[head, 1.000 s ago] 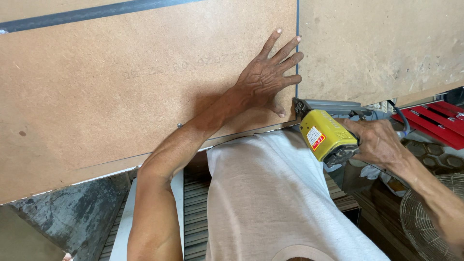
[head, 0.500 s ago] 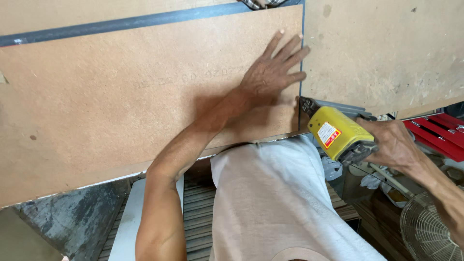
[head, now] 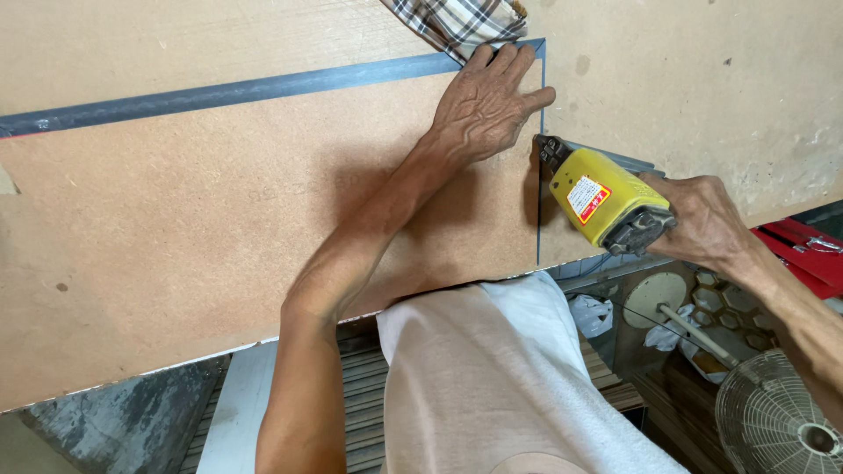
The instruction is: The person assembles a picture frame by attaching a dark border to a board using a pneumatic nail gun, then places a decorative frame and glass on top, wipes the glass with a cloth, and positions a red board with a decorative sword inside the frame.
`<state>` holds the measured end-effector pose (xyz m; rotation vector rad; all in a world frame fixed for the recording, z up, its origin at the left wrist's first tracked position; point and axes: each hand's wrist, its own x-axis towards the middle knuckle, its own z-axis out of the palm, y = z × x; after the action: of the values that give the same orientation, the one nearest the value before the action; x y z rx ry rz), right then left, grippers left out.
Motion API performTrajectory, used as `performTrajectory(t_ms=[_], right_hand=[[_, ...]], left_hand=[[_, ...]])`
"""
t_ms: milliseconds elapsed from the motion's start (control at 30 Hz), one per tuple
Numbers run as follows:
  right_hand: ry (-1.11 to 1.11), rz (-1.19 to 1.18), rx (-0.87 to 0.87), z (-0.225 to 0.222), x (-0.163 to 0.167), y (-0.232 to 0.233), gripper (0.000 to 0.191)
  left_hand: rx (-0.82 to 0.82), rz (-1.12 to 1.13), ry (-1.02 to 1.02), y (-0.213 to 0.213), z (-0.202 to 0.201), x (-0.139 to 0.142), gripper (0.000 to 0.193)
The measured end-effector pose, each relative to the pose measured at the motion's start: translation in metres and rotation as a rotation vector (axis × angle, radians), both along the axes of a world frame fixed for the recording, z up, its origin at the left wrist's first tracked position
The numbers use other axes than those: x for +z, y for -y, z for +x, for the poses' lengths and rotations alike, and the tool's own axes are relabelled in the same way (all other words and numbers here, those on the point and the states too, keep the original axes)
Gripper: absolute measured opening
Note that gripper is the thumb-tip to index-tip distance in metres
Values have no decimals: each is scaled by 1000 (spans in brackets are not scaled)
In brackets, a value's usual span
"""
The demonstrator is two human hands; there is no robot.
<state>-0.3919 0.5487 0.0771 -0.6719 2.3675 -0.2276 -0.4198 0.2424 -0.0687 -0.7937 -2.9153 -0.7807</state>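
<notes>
I see my left hand (head: 487, 101) pressed flat on the brown board (head: 219, 211), fingers touching a grey strip (head: 263, 88). My right hand (head: 702, 219) grips a yellow saw (head: 606, 197) at the board's right edge.

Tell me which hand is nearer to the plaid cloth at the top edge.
Left. The left hand lies flat on the brown board, fingertips touching the plaid cloth. The right hand is lower and off to the right, gripping the yellow power tool, apart from the cloth.
</notes>
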Motion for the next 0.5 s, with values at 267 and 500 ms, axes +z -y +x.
performTrajectory(t_ms=[267,500], right_hand=[[20,13,-5,-4,3,10,66],[31,40,-16,-5,7,15,64]], left_hand=[[26,-44,6,-4,1,-3,34],[32,-33,26,-5,0,-4,36]])
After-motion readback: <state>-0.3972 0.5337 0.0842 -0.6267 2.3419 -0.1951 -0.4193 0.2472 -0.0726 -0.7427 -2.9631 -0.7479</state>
